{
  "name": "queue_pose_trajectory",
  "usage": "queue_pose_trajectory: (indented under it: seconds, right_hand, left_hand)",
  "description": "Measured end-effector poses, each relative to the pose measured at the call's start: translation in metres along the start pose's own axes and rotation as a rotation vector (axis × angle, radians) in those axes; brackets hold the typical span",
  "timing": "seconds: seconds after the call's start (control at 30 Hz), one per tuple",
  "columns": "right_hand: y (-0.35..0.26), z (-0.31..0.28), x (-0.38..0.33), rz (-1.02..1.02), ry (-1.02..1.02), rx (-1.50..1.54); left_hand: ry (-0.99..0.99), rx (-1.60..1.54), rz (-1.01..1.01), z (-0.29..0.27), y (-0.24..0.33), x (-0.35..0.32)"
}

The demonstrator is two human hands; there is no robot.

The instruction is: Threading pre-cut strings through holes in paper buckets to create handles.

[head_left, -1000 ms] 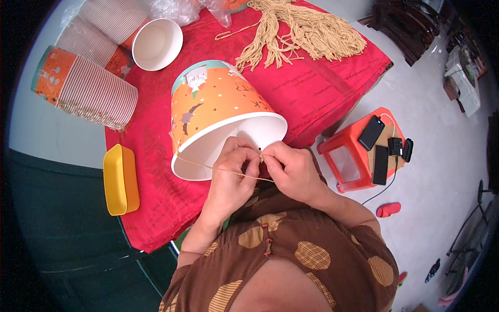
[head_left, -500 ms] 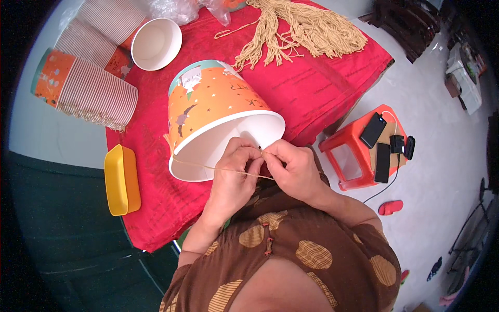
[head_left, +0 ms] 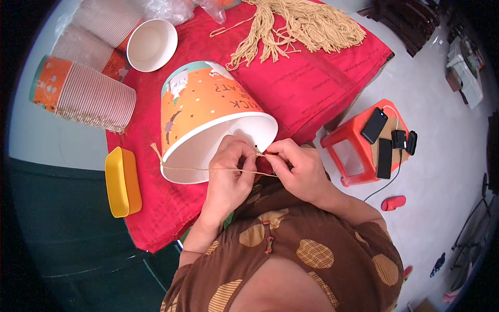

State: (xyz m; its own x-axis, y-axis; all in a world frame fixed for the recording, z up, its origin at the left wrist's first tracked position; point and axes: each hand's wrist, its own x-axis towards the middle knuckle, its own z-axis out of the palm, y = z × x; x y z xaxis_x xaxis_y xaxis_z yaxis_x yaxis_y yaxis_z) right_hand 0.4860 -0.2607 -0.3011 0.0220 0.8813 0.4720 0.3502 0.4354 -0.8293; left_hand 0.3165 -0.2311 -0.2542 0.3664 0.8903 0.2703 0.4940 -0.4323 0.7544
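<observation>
A tan cord (head_left: 189, 168) spans the mouth of the orange bucket (head_left: 208, 99), passing over the left hand (head_left: 228, 171). By the rim's right side, fingers (head_left: 283, 149) of this and the right hand (head_left: 302, 171) pinch its strand. Bucket tilts mouth-near over the red-covered tabletop (head_left: 312, 88); yellow tray (head_left: 123, 182) left.

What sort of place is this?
Likely a small indoor workshop or a home workspace: a red-covered table bears a bundle of tan yarn, nested bucket stacks stand at left, and a tilted orange bucket has a thin cord across its opening.
</observation>
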Motion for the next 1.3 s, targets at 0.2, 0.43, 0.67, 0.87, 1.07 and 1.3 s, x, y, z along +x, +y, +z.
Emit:
queue_pose_trajectory:
  seconds: [0.2, 0.43, 0.67, 0.87, 1.07, 1.3]
  right_hand:
    - [-0.001, -0.004, 0.001, -0.028, -0.044, -0.07]
    - [0.004, -0.001, -0.002, -0.079, -0.034, -0.104]
    - [0.005, -0.001, -0.004, -0.083, -0.051, -0.126]
    - [0.006, 0.0, -0.002, -0.101, -0.056, -0.17]
    - [0.005, -0.002, 0.0, -0.055, -0.054, -0.145]
    - [0.0, -0.002, 0.0, -0.01, -0.092, -0.122]
  left_hand:
    - [0.005, 0.014, -0.015, 0.001, -0.001, 0.001]
    - [0.021, 0.032, 0.022, 0.002, 0.003, 0.002]
    - [0.046, 0.105, 0.008, 0.005, 0.001, 0.001]
    - [0.084, 0.138, 0.016, 0.005, 0.0, 0.001]
    - [0.012, 0.064, -0.052, -0.004, 0.002, 0.004]
    - [-0.055, 0.113, 0.066, -0.009, 0.0, 0.001]
